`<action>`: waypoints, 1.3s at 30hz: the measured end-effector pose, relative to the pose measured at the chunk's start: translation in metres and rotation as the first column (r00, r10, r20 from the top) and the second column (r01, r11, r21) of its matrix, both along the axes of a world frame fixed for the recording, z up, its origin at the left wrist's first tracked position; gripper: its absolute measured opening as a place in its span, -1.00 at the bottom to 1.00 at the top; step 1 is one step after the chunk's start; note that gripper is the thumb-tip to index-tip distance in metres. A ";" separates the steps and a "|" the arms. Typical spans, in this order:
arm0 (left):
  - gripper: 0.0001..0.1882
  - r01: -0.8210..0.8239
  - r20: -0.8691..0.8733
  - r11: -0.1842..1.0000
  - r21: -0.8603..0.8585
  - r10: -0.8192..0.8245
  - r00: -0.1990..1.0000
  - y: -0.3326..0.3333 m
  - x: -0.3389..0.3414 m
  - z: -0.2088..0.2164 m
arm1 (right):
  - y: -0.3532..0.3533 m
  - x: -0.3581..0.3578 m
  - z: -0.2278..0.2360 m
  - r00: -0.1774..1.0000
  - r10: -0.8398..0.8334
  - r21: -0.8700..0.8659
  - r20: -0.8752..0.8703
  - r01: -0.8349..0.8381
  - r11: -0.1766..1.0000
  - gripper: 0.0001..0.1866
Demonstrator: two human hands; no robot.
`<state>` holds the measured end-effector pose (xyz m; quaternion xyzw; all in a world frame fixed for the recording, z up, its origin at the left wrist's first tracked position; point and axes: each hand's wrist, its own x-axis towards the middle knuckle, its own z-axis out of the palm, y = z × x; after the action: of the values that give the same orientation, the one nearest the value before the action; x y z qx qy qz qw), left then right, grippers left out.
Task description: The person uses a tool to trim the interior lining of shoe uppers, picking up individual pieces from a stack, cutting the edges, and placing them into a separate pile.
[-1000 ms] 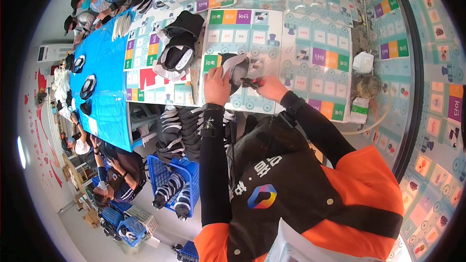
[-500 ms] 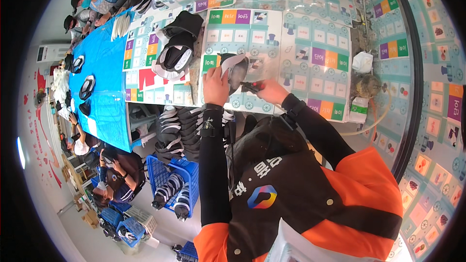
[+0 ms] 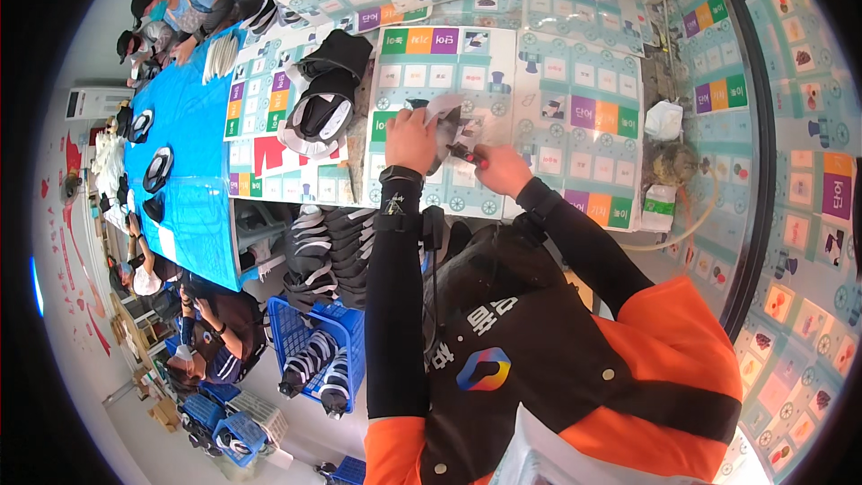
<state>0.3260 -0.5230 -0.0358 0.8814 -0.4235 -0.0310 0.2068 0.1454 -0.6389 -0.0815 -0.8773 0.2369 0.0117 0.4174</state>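
Over the patterned tabletop, my left hand is closed on a grey and black fabric cap, gripping its left side. My right hand wraps round the red and black handle of a small hand tool. The tool's dark tip points left and lies against or just over the cap's right edge; I cannot tell whether it touches. Part of the cap is hidden behind my left fingers. To the left on the table are stacked grey and black caps, with a black cap behind them.
Stacks of striped caps sit below the table edge, by a blue crate holding more. At left, co-workers are around a blue-covered table. A crumpled white bag and yellowish hose lie at right.
The cap has been turned and shifted slightly in my left hand, which has moved a little right. My right hand and the tool have moved slightly, and the view has shifted a little.
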 end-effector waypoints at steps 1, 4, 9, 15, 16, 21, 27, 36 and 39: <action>-0.75 -0.001 0.022 1.000 0.003 0.001 1.000 0.000 0.000 -0.001 | 0.000 0.000 -0.001 1.000 -0.002 -0.001 0.000 0.002 1.000 -0.79; -0.75 0.013 0.025 0.999 -0.046 -0.012 1.000 0.003 0.000 -0.004 | 0.000 -0.001 -0.003 0.988 -0.155 0.031 0.016 0.155 0.987 -0.75; -0.75 0.015 0.006 0.999 -0.029 -0.015 1.000 0.004 -0.002 -0.006 | -0.003 -0.004 -0.002 0.985 -0.170 -0.001 -0.002 0.170 0.985 -0.76; -0.74 0.000 -0.010 1.000 0.007 0.000 1.000 0.003 -0.005 -0.005 | 0.001 -0.009 -0.001 0.994 -0.106 -0.012 -0.029 0.105 0.994 -0.76; -0.74 -0.007 -0.017 1.000 0.015 0.007 1.000 0.002 -0.006 -0.004 | 0.001 -0.009 -0.004 0.994 -0.106 -0.014 -0.030 0.106 0.994 -0.76; -0.72 -0.014 0.022 1.000 -0.009 0.014 1.000 0.004 -0.003 -0.003 | 0.008 -0.005 -0.012 0.998 0.029 0.116 -0.050 -0.023 0.993 -0.69; -0.60 -0.307 0.315 0.929 0.205 0.234 0.920 0.095 -0.019 -0.005 | -0.016 -0.036 -0.030 0.996 0.010 0.224 0.091 -0.030 0.974 -0.58; -0.56 -0.923 -0.809 0.144 -0.358 0.446 0.383 0.333 -0.004 -0.043 | -0.151 -0.172 -0.143 0.895 -0.413 -0.516 -0.169 0.277 0.810 -0.32; -0.40 -0.956 -0.956 -0.007 -0.292 0.034 0.292 0.362 0.111 0.036 | -0.157 -0.168 -0.099 0.933 -0.299 -0.312 -0.199 0.229 0.922 -0.36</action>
<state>0.4368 -0.1606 0.0000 0.5590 0.2049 -0.0509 0.8019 -0.0230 -0.7962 -0.1807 -0.8796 0.4020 0.0282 0.2528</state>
